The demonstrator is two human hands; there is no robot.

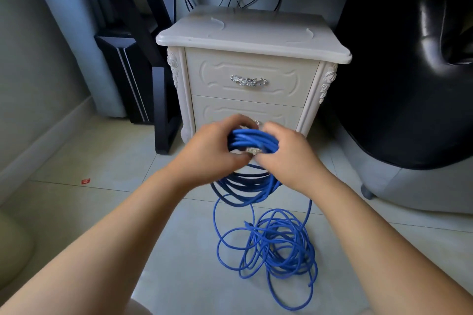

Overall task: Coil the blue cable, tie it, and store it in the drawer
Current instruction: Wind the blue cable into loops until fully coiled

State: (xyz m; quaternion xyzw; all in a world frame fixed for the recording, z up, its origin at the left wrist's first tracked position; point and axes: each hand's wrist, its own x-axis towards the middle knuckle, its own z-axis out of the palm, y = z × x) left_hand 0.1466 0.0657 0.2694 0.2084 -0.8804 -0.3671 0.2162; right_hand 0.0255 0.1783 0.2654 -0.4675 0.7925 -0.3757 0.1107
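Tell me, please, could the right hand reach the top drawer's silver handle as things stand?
Probably yes: nothing blocks the silver handle above the hands. But the right hand and left hand both grip the blue cable, so it would have to let go first.

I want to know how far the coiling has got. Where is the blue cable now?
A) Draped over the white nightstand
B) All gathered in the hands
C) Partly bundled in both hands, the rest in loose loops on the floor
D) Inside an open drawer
C: the left hand and right hand both grip a bundle of the blue cable, while more of it lies in loose loops on the pale tiled floor.
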